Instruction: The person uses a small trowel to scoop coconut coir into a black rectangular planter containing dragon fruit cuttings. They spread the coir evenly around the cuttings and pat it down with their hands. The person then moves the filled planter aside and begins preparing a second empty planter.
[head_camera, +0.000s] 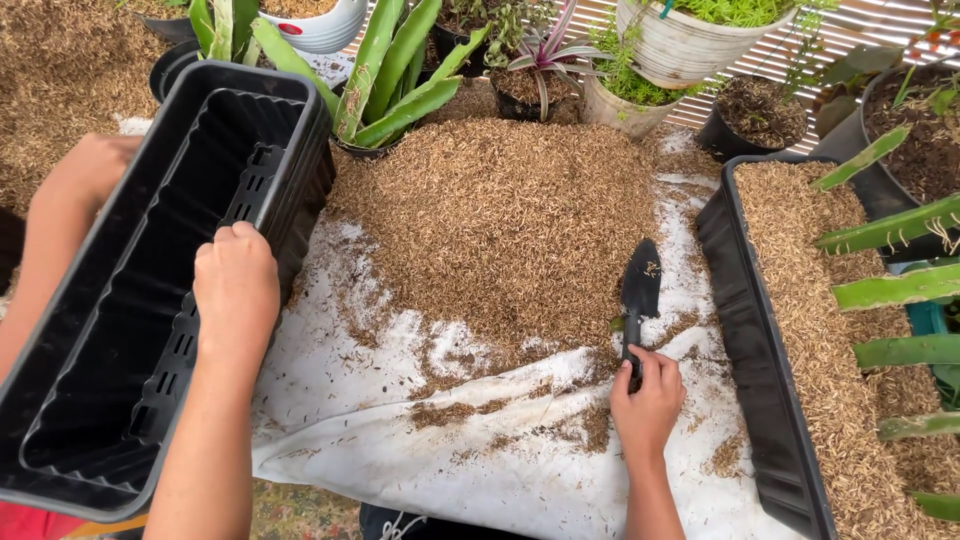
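My left hand grips the near long wall of an empty black rectangular planter, which is tilted up on its side at the left. My right hand is closed on the handle of a small black trowel. The trowel's blade lies flat on the edge of a big heap of brown husk mulch spread on a white sheet. Another person's hand holds the planter's far side from the left.
A second black planter, filled with husk, sits at the right. Potted plants crowd the back: long green leaves, a white pot, dark pots of soil. Green cactus stems reach in from the right.
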